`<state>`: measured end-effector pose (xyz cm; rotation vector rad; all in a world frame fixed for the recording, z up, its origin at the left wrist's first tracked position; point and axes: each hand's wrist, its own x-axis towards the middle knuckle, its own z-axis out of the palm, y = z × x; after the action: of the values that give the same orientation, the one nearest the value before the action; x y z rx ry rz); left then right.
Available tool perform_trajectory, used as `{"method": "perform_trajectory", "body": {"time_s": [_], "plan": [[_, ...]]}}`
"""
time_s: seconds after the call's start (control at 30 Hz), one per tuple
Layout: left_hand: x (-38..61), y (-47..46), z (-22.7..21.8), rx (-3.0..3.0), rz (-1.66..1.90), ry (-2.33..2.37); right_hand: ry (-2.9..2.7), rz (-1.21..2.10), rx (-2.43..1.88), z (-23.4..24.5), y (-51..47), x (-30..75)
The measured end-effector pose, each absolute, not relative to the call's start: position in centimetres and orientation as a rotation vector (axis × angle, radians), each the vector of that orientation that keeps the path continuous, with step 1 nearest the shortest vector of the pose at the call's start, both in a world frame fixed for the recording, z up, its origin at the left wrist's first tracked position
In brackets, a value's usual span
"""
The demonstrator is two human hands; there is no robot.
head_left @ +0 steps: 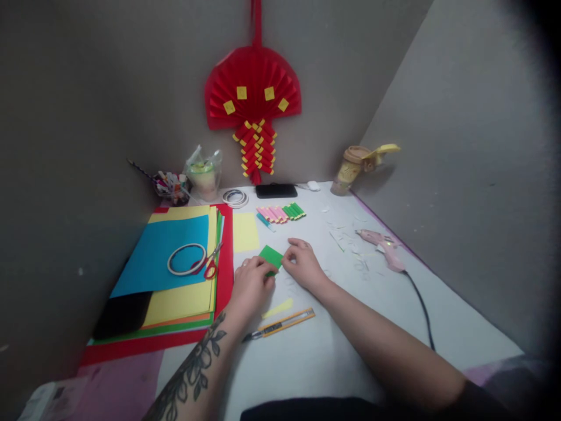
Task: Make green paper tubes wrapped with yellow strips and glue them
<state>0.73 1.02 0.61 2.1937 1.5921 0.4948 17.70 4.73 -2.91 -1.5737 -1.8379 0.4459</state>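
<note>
A small green paper piece (270, 256) lies between my two hands near the middle of the white table. My left hand (254, 278) is closed on its lower left part, the fingers curled over the edge. With thumb and forefinger pinched together, my right hand (301, 262) grips its right corner. Close below my left hand are a yellow paper strip (277, 307) and an orange box cutter (284, 323). Beyond the hands sit rows of pink paper rolls (272, 214) and green paper rolls (293, 211) with yellow ends, next to a small blue tube-like item (265, 221).
Coloured paper sheets (162, 245) are stacked at left, with a tape roll (187, 259) and red-handled scissors (211, 268) on top. A pink glue gun (385, 248) with a cord lies at right near scraps. Cups, a phone (276, 191) and a red fan ornament (253, 88) are behind.
</note>
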Motion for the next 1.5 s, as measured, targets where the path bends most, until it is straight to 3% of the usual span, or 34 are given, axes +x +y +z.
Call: {"method": "perform_trajectory", "body": {"time_s": [0.6,1.5], "plan": [[0.8,1.0,0.6,2.239,0.402,1.568,-1.719,0.628,-1.617,-1.9,5.1,18.6],[0.9,0.8,0.4,2.285,0.418,1.574,-1.857,0.385,-1.549,-3.1,5.6,18.6]]}}
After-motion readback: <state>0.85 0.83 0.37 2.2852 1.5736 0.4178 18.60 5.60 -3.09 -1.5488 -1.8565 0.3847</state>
